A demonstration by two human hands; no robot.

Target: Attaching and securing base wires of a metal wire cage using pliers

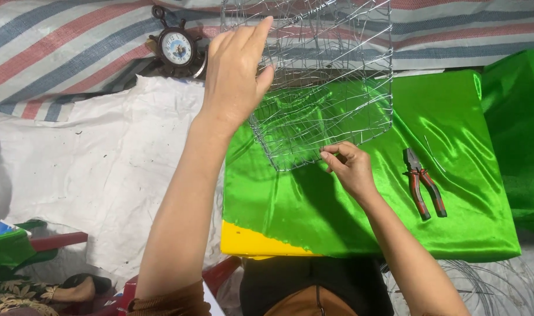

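From my feed, the top edge is cutting off the upper part of the wire cage point(319, 88) at twelve o'clock. My left hand point(235, 76) is covering part of its near wall. At five o'clock the wire coil point(483, 289) is running out of frame. At eight o'clock, a foot point(74, 291) is showing only partly.

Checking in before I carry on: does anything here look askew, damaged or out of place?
The wire cage sits tilted on the green cloth, steadied by the left hand; its mesh wires cross unevenly. A ship-wheel clock lies on the striped tarp, an odd spot.
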